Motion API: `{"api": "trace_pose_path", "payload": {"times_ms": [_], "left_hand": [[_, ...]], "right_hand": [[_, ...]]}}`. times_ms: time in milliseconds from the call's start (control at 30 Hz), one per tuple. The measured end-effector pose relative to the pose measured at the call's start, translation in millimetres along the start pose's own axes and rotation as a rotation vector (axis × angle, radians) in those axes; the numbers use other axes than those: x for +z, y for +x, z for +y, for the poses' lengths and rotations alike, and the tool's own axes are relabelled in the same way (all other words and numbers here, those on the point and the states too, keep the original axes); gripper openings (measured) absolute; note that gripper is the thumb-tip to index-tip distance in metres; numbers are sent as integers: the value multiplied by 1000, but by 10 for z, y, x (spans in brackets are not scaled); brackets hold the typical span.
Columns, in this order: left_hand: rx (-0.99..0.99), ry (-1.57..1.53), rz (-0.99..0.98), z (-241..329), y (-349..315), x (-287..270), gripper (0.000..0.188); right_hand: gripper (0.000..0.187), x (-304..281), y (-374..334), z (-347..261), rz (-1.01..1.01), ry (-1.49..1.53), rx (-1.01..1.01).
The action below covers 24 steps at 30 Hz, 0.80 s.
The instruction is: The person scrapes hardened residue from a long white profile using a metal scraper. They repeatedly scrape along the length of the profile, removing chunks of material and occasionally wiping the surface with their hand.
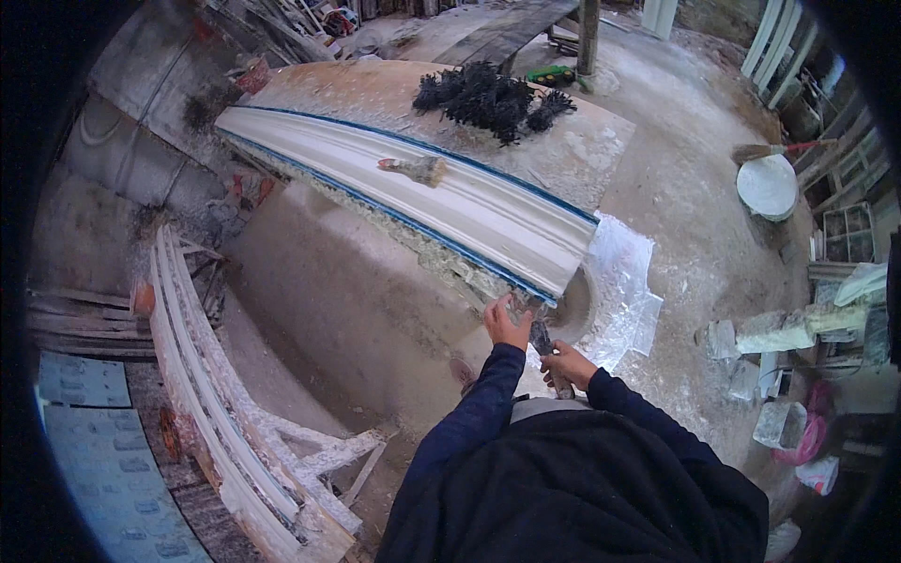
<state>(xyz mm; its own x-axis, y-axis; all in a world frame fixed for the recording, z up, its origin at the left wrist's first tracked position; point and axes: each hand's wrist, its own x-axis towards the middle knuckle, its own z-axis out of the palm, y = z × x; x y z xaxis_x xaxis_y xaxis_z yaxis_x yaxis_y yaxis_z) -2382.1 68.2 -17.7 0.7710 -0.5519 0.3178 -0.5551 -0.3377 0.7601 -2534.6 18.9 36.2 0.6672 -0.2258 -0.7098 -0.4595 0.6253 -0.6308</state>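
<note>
A long white moulding form (413, 197) with blue edges lies on a plaster-crusted bench, its near end pointing toward me. At that end, my left hand (508, 325) has its fingers bent around a small greyish bit I cannot make out, right beside the form's near corner. My right hand (571, 367) is closer to my body, closed on a dark, narrow hand tool (542, 340); its kind is unclear. The tool's upper end reaches up beside my left hand. On top of the form rests a paintbrush (415, 169) with a reddish handle end and pale bristles.
Dark fibre bundles (493, 98) lie on the bench top (587, 150) behind the form. Shiny plastic sheeting (624, 286) spreads right of its end. A curved white moulding frame (202, 375) stands at left. A white bucket (768, 186) and clear container (781, 425) sit at right.
</note>
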Motion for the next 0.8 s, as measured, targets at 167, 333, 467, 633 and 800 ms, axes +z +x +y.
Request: {"api": "trace_pose_path", "payload": {"times_ms": [167, 333, 467, 633, 800], "left_hand": [[-39, 13, -60, -21, 118, 24, 53], [-35, 55, -93, -79, 202, 83, 46], [-69, -85, -50, -42, 143, 15, 40], [-212, -170, -227, -3, -386, -209, 38], [-538, -309, -777, 225, -769, 90, 47]], "right_hand": [[31, -199, -214, 51, 59, 118, -31], [22, -614, -289, 221, 230, 516, -74], [20, -973, -352, 489, 291, 556, -130], [17, -1212, -627, 755, 391, 674, -168], [16, -1435, -801, 1073, 511, 742, -155]]}}
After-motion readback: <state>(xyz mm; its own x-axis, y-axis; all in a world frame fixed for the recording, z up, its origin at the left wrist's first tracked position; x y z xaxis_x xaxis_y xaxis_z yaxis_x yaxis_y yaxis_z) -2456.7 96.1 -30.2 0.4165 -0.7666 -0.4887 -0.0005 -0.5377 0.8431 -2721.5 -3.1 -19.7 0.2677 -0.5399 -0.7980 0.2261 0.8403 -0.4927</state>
